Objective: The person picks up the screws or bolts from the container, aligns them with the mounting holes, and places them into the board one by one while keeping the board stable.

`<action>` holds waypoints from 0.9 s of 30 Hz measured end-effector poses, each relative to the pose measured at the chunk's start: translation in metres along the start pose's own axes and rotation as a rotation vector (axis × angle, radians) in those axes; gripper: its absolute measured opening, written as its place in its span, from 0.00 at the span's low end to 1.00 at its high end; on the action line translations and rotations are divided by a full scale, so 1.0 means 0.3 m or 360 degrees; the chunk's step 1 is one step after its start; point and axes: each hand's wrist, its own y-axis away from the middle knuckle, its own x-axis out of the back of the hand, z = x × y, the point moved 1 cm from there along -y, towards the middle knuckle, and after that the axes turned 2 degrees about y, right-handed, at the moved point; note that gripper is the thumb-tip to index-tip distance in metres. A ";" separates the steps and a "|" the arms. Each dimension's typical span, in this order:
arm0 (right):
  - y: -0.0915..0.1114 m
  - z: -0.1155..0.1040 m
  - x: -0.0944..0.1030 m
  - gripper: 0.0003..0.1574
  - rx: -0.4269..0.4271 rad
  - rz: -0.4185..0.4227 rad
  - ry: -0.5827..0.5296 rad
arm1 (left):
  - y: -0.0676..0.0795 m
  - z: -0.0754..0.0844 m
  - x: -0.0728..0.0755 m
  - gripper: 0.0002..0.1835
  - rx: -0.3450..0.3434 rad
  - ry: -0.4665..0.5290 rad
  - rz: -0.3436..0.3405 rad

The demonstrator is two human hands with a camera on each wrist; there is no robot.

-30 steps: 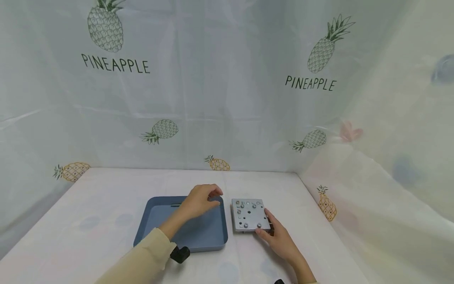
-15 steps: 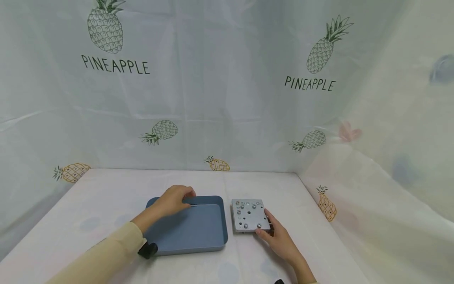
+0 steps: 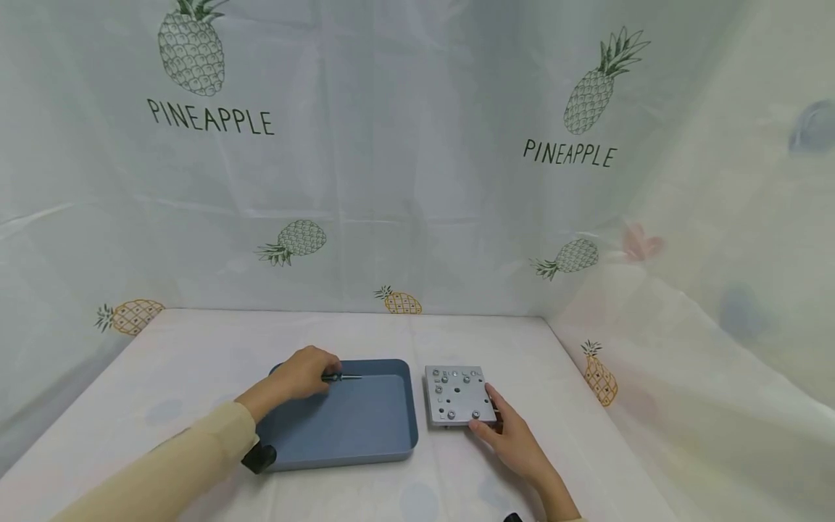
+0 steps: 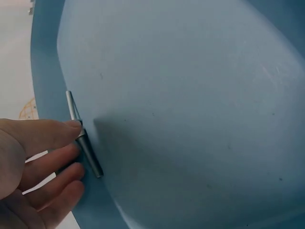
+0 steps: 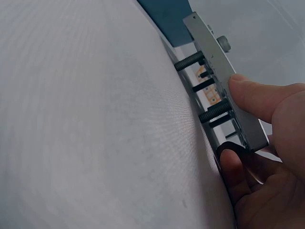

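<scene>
My left hand [image 3: 300,373] is over the far left part of the blue tray [image 3: 368,424]. There its thumb and forefinger pinch a small screwdriver [image 4: 89,152] with a dark handle and thin silver shaft, lying along the tray's far wall. The other left fingers stay loosely bent beside it. To the right of the tray is a square metal plate [image 3: 459,399], set with several screws and holes. My right hand [image 3: 514,438] grips its near right corner, thumb on the top edge and fingers lower down. Threaded bolts [image 5: 217,112] stick out from its underside in the right wrist view.
Tray and plate stand side by side on a table [image 3: 483,341] covered in white cloth, a narrow strip between them. The tray has low raised walls. A curtain [image 3: 417,159] printed with pineapples hangs behind the table and along its right side.
My left hand has moved left across the tray and lowered to the screwdriver, pinching it. The right hand and the metal plate have stayed in place.
</scene>
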 end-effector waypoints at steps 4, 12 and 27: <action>-0.002 0.002 0.000 0.58 -0.0001 -0.0003 -0.0003 | 0.000 0.012 0.004 0.15 0.0001 -0.0077 -0.0013; -0.002 0.001 0.000 0.58 -0.0011 -0.0008 -0.0005 | 0.006 0.013 -0.002 0.11 0.0014 -0.0138 -0.0001; 0.002 -0.003 0.001 0.58 -0.0013 -0.0010 -0.0009 | 0.017 0.020 -0.002 0.14 -0.0007 -0.0045 -0.0072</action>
